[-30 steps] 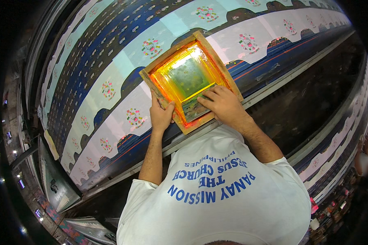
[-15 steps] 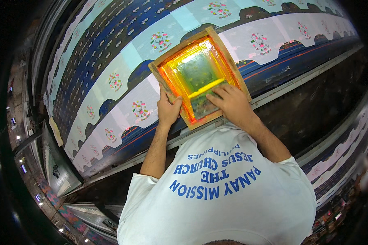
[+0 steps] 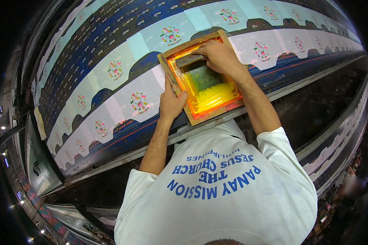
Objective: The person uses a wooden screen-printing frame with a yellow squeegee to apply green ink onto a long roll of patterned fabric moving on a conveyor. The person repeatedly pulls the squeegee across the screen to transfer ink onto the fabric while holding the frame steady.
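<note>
A wooden-framed printing screen (image 3: pixel 210 117) lies tilted over the pale cloth pieces on the long table. My left hand (image 3: pixel 171 104) is closed on the frame's left side, thumb toward the inner edge. Inside the frame, my right hand (image 3: pixel 220 56) grips a squeegee (image 3: pixel 189 61) by its top edge, close to the far end. Wet yellow ink (image 3: pixel 215 99) lies in a broad patch at the near end of the mesh, and orange-red smears line the inner walls. Between squeegee and ink shows a dark greenish window of mesh (image 3: pixel 206 78).
Pale cloth pieces (image 3: pixel 118 96) with wavy edges and small colourful prints run in rows along the dark blue table. A metal rail (image 3: pixel 270 102) borders its near side. Beyond a dark gap, another table (image 3: pixel 335 139) with cloth pieces stands at right.
My right hand has carried the squeegee from the near end of the screen to the far end. The yellow ink now lies at the near end. My left hand stays on the frame.
</note>
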`<state>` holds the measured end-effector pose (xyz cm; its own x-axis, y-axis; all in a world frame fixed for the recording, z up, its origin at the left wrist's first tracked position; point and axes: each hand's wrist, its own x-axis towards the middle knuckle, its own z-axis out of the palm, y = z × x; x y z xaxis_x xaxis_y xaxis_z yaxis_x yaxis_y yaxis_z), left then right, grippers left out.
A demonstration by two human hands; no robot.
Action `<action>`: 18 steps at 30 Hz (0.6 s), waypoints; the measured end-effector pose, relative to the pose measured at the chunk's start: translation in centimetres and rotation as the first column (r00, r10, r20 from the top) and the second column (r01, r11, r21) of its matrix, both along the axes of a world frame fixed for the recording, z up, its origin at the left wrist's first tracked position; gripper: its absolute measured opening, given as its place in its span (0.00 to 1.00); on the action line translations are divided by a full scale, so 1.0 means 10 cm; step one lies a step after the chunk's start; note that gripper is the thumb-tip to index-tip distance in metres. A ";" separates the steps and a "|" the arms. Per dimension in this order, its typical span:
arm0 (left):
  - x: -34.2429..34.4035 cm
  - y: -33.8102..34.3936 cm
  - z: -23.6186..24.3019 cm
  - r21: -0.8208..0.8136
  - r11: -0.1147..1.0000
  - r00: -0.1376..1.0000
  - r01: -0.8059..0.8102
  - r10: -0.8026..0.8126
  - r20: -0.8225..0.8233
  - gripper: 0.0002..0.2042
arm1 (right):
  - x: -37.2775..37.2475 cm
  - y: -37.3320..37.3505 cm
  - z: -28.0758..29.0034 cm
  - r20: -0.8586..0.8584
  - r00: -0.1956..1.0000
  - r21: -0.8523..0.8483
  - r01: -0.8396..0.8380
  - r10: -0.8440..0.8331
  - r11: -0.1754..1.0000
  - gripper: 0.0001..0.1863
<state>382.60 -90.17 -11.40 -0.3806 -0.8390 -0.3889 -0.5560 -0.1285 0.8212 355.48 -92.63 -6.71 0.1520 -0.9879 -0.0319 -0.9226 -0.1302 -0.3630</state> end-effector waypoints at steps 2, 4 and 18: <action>0.01 -0.01 -0.13 -0.105 0.994 0.999 0.028 -0.025 0.024 0.52 | 0.01 0.11 -0.03 0.004 1.000 -0.033 -0.009 0.009 0.999 0.27; 0.06 0.03 -0.21 -0.145 0.988 0.998 0.045 -0.038 0.053 0.52 | 0.05 0.44 0.01 0.017 1.000 -0.042 -0.007 0.008 0.999 0.27; -0.28 0.08 0.11 -0.157 0.988 1.000 -0.007 0.003 -0.024 0.50 | -0.21 1.56 0.09 0.128 0.991 -0.053 -0.031 0.037 0.998 0.33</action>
